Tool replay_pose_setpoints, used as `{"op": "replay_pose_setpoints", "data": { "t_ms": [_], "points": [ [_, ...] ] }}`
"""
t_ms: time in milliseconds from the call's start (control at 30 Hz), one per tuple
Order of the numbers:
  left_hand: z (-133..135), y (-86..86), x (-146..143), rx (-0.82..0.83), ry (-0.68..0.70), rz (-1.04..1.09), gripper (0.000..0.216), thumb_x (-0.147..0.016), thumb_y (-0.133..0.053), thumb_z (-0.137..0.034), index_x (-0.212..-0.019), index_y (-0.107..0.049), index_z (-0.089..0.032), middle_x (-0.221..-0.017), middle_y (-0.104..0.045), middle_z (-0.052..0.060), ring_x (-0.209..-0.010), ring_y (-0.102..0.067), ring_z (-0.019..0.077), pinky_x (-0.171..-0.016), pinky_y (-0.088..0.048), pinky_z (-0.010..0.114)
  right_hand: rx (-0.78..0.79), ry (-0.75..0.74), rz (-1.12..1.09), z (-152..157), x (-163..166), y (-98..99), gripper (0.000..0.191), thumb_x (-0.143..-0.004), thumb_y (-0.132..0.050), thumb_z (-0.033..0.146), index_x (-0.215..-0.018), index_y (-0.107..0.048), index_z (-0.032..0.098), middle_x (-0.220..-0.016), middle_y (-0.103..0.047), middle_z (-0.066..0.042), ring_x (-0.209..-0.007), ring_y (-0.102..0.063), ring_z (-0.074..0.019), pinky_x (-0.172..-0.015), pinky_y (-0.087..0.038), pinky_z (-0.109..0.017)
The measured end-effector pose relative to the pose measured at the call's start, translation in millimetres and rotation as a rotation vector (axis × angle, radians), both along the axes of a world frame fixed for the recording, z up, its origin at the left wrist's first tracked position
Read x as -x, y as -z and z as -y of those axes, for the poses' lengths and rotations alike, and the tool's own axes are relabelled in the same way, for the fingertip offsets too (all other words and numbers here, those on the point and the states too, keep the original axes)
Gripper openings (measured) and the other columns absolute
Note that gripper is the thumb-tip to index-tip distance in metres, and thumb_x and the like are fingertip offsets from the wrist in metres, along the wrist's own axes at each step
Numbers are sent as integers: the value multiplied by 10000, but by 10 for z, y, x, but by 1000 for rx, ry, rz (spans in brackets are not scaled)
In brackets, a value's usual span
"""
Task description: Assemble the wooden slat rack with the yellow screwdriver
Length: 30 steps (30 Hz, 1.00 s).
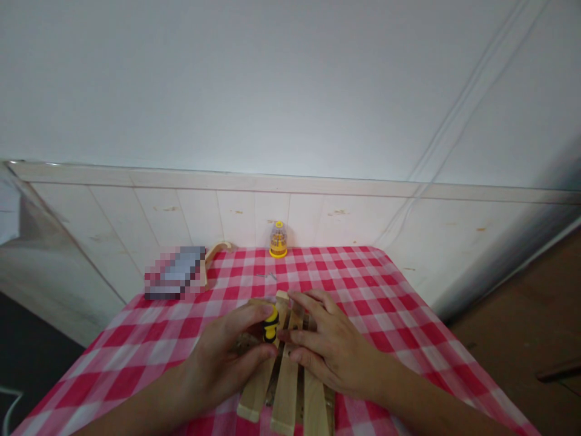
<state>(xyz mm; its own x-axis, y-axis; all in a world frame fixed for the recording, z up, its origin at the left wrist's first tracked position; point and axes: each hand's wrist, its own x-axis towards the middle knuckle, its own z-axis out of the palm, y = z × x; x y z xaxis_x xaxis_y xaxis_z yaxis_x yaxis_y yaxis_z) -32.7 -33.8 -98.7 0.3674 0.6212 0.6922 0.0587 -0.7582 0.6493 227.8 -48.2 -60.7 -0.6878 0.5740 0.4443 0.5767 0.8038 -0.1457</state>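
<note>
Nearest: wooden slats (287, 390) on the cloth-covered counter (376, 315); taken as clock centre. Right hand (338, 348) at 2 o'clock, fingers apart, resting on them. Left hand (224, 345) at 10, fingers clamped on the yellow-and-black handle (270, 332), roughly upright over wood; tip hidden. Judgement: keep handle square, slats pressed steady. Beyond, 12 o'clock: small metal pieces (271, 276), yellow-based case (278, 240). At 11: curved wooden piece (218, 249).

Looks forward and down from the head, near above the slats (285, 387), across the cloth (385, 303) to the wall (272, 91).
</note>
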Motion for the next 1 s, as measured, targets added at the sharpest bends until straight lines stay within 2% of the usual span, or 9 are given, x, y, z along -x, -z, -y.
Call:
{"op": "replay_pose_setpoints", "data": {
  "t_ms": [100,300,500,633,767,867,1000],
  "points": [
    [12,1,9,53,-32,-30,686,-892,-718,-86,-1470,-507,-391,-1236,-751,49,-947,-780,190,-801,-666,261,0,5,-2,2,1,1,304,-1051,-520,374,-1220,-740,249,-1519,-489,-161,-1357,-450,-347,-1098,-439,-578],
    [35,-30,25,71,-20,-63,656,-921,-662,-90,-1491,-497,-371,-1198,-760,71,-1015,-777,226,-849,-668,300,-17,10,7,15,-2,-11,299,-1047,-537,369,-1247,-731,261,-1540,-472,-150,-1370,-433,-345,-1104,-437,-575],
    [49,-100,16,126,0,-69,674,-936,-640,-94,-1505,-477,-417,-1198,-767,58,-1035,-780,225,-857,-668,310,9,11,-15,21,1,-24,288,-1039,-549,356,-1256,-731,301,-1536,-461,-129,-1349,-430,-337,-1079,-462,-572],
    [57,-131,-85,172,-10,87,660,-917,-683,-97,-1462,-529,-435,-1177,-790,40,-1005,-793,213,-826,-669,285,-8,-2,0,10,6,-26,302,-1054,-520,360,-1251,-732,277,-1499,-506,-146,-1367,-436,-332,-1104,-434,-580],
    [15,-175,-218,255,16,286,651,-908,-699,-72,-1427,-542,-432,-1170,-796,17,-1008,-792,177,-870,-649,269,-8,-6,24,1,9,-30,321,-1062,-515,376,-1300,-708,280,-1533,-499,-134,-1399,-430,-320,-1127,-416,-565],
    [-61,-164,-277,324,-15,336,630,-898,-709,-62,-1404,-542,-399,-1103,-804,1,-992,-790,153,-865,-638,249,-4,-9,24,-3,11,-29,328,-1061,-521,372,-1317,-700,273,-1570,-468,-131,-1389,-445,-316,-1132,-413,-558],
    [-140,-93,-296,387,-36,327,624,-882,-733,-97,-1409,-511,-346,-1065,-802,9,-982,-790,170,-838,-647,283,-13,-16,10,-5,9,-17,337,-1067,-504,385,-1296,-715,254,-1526,-507,-145,-1368,-455,-319,-1118,-419,-561]
  ]
}}
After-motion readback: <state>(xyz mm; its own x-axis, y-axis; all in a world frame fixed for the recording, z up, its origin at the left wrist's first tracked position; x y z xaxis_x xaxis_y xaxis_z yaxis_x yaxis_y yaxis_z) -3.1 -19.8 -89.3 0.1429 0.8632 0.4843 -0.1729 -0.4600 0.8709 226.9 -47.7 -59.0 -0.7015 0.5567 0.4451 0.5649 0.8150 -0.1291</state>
